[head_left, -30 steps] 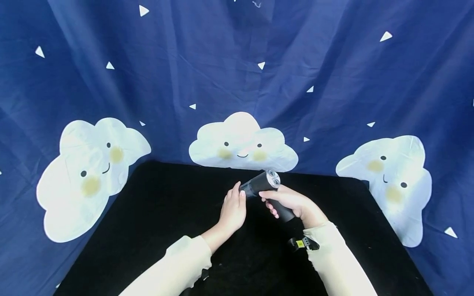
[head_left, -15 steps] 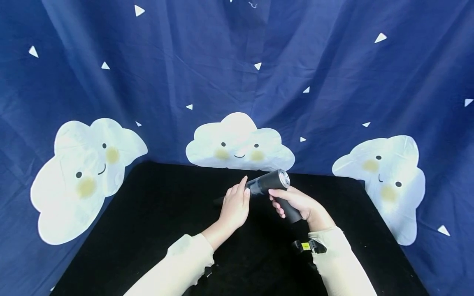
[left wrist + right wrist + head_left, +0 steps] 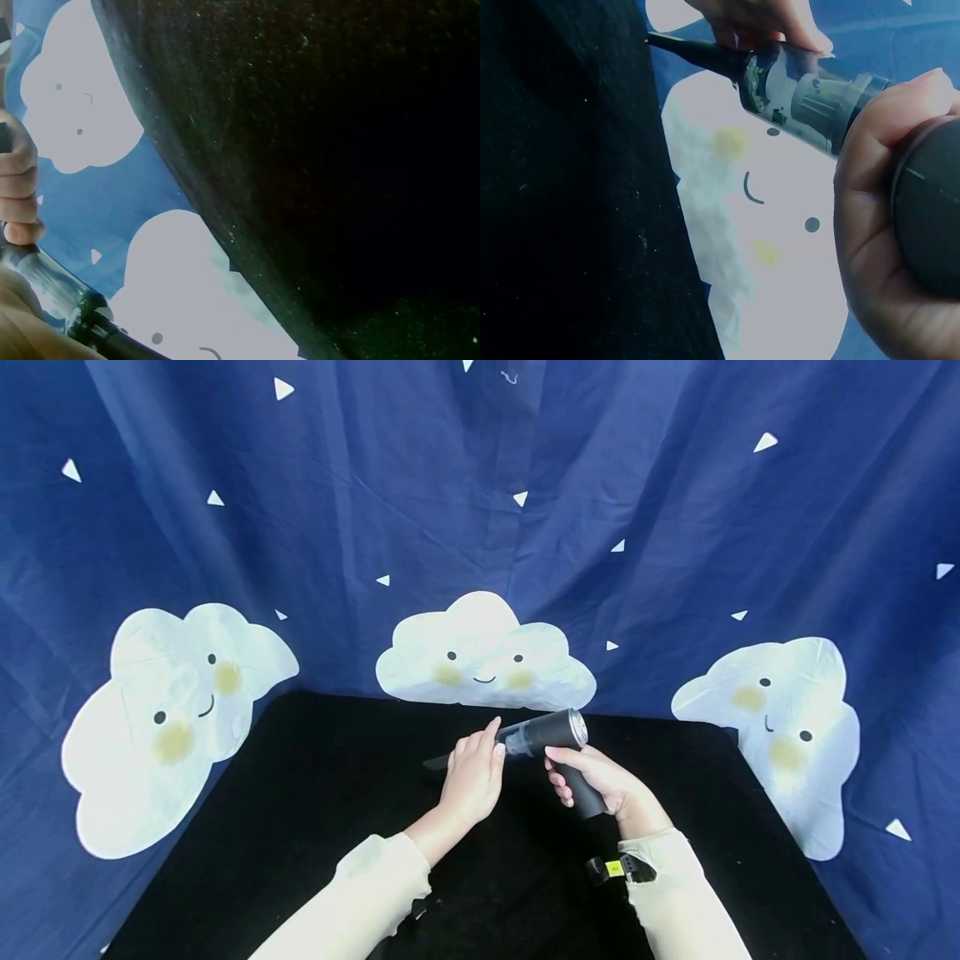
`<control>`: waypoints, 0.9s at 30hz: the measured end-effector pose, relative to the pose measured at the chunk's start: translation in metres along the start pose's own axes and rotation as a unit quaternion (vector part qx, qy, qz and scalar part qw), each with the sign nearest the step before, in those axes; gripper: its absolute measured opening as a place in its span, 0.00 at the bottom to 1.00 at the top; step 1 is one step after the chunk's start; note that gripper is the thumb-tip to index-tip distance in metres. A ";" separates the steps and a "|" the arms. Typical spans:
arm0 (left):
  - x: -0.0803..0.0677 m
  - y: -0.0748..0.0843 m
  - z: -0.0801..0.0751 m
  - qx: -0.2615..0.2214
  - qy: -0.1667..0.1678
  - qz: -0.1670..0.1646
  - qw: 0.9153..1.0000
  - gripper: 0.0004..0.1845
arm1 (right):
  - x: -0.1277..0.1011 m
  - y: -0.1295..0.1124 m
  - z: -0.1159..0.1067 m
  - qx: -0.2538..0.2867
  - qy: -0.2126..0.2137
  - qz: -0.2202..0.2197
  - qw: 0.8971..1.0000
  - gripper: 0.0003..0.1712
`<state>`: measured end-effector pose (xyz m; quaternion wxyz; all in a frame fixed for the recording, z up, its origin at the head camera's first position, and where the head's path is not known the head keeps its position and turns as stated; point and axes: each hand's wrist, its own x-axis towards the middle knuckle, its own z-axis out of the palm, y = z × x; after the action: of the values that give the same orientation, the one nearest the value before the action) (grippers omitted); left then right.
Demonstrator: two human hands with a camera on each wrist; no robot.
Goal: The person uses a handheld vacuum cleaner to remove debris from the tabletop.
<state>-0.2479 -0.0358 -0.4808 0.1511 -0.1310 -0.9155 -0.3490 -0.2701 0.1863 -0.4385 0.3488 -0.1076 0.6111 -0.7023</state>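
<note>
A black handheld vacuum (image 3: pixel 551 733) with a slim nozzle and a clear dust cup is held above the black cloth. My right hand (image 3: pixel 596 777) grips its handle, the curled fingers also showing in the left wrist view. At the front, my left hand (image 3: pixel 474 777) holds the dust cup, hiding part of it; the nozzle tip pokes out to the left. Bits of debris show inside the dust cup (image 3: pixel 780 97) in the right wrist view. There the left hand (image 3: pixel 772 19) lies along the cup's upper side.
A black cloth surface (image 3: pixel 315 810) with small pale specks spreads below the hands. Behind it hangs a dark blue curtain (image 3: pixel 435 485) with white clouds and triangles. A black wrist strap with a yellow label (image 3: pixel 615 868) sits at the right sleeve.
Both hands and the vacuum have shifted slightly right since a second ago. The vacuum has turned so its rear end faces more to the right, and the nozzle now shows left of my left hand.
</note>
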 end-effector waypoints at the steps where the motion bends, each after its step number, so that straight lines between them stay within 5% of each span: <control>1: 0.000 -0.001 0.000 0.002 -0.002 0.001 1.000 0.27 | 0.000 0.001 0.000 0.004 -0.002 -0.001 1.000 0.14; 18: 0.002 -0.017 -0.007 0.039 -0.061 0.042 0.997 0.30 | 0.005 0.017 0.002 0.035 0.019 -0.025 0.999 0.12; 27: 0.008 -0.027 -0.006 0.071 -0.067 0.039 0.994 0.29 | 0.021 0.035 0.001 0.002 0.148 -0.034 0.988 0.16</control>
<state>-0.2634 -0.0579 -0.4896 0.1115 -0.1789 -0.9402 -0.2676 -0.2720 0.1721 -0.4763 0.2308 -0.0224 0.6506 -0.7231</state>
